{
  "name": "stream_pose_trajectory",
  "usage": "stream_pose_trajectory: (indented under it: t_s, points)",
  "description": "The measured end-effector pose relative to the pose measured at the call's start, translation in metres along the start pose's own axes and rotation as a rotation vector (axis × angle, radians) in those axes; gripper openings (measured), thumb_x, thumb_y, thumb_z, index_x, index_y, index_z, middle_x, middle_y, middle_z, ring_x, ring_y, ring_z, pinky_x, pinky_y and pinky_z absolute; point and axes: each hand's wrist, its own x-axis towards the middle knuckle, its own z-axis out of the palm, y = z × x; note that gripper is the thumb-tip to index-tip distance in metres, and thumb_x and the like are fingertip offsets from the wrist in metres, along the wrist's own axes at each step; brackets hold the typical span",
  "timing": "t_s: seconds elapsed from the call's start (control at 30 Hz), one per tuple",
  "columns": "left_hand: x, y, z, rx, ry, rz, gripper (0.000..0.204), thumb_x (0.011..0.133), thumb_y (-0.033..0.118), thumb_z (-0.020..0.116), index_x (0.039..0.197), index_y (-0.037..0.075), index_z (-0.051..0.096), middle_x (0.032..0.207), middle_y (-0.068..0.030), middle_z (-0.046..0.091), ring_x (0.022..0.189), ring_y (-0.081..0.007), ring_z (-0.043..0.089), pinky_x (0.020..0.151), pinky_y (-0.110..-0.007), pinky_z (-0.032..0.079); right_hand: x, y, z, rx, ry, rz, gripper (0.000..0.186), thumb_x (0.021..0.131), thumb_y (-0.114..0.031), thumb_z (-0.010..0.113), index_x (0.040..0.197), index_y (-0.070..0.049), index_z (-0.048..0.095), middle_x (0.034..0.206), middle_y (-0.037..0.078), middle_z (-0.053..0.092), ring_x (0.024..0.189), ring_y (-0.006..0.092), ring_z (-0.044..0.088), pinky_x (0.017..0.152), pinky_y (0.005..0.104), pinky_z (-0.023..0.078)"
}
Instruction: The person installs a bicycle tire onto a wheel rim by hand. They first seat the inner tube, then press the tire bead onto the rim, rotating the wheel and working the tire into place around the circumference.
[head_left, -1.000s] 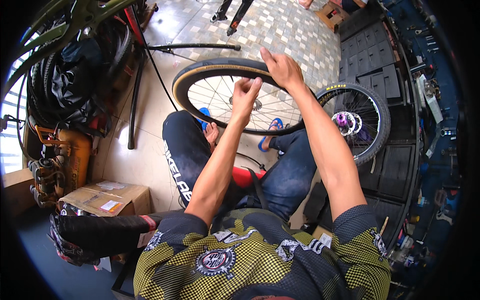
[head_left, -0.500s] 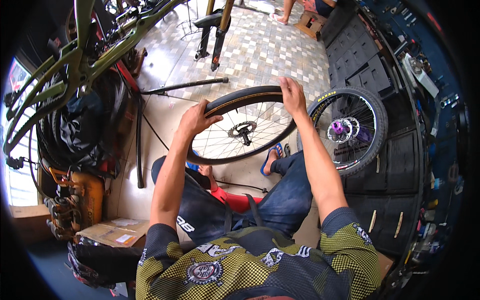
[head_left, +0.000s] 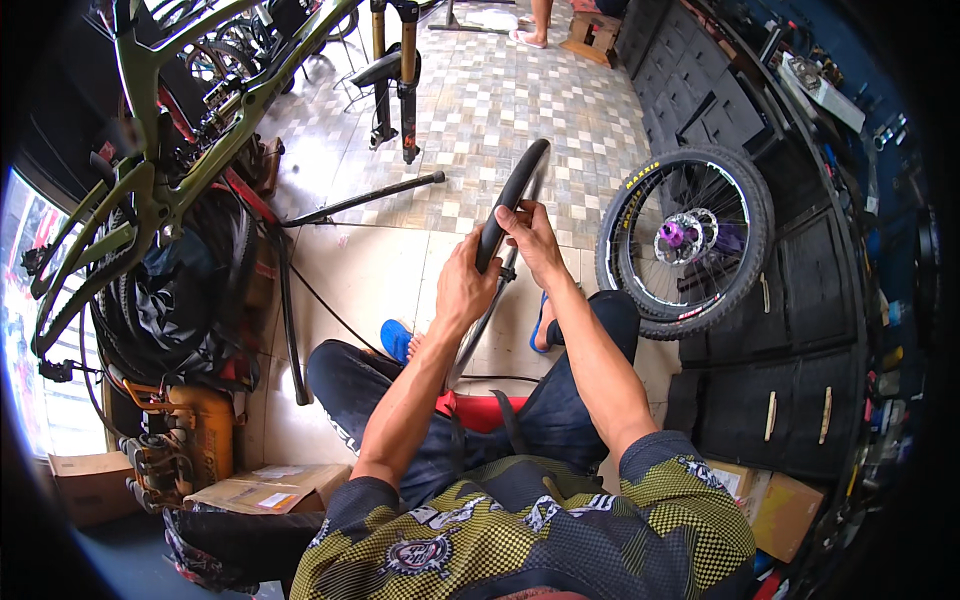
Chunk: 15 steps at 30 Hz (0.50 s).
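A bicycle wheel (head_left: 516,186) with a slim black tyre stands upright in front of me, turned nearly edge-on. My left hand (head_left: 467,285) grips the tyre from its left side, on the part nearer to me. Just beyond it, my right hand (head_left: 532,242) has its thumb across the tread and its fingers bent round the right side. Both hands are closed on the wheel, close together. The hub (head_left: 508,273) shows partly below my right hand; the spokes are hard to make out at this angle.
To the right, a knobbly-tyred wheel (head_left: 690,240) with a purple hub leans by black drawer cabinets (head_left: 765,300). At left are a green bike frame (head_left: 150,150), a black stand leg (head_left: 370,197) and an orange compressor (head_left: 205,425). Cardboard boxes (head_left: 255,488) lie at lower left. Another person's leg (head_left: 540,22) shows far off.
The wheel has turned from showing its face and spokes to nearly edge-on. My hands, wide apart before, have come together on the tyre. My view has shifted slightly.
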Motion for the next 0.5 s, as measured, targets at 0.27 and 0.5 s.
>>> stream_pose_trajectory:
  t_s: [0.27, 0.5]
  points:
    - [-0.019, 0.01, 0.034, 0.038, 0.124, -0.015, 0.073, 0.091, 0.013, 0.074, 0.156, 0.003, 0.042, 0.121, -0.0237, 0.058, 0.104, -0.043, 0.065, 0.087, -0.049, 0.055, 0.0, -0.015, 0.006, 0.064, -0.115, -0.059, 0.082, 0.087, -0.035, 0.087, 0.146, 0.005, 0.046, 0.121, 0.013, 0.064, 0.105, 0.0192, 0.068, 0.091, 0.033, 0.057]
    - [-0.018, -0.02, 0.049, -0.002, 0.165, 0.021, 0.078, 0.089, 0.016, 0.078, 0.156, 0.001, 0.041, 0.123, -0.0249, 0.056, 0.108, -0.0402, 0.062, 0.091, -0.046, 0.054, 0.018, 0.012, 0.011, -0.112, -0.153, -0.086, 0.087, 0.088, -0.039, 0.084, 0.152, 0.004, 0.045, 0.116, 0.013, 0.068, 0.1, 0.0191, 0.069, 0.087, 0.0337, 0.058]
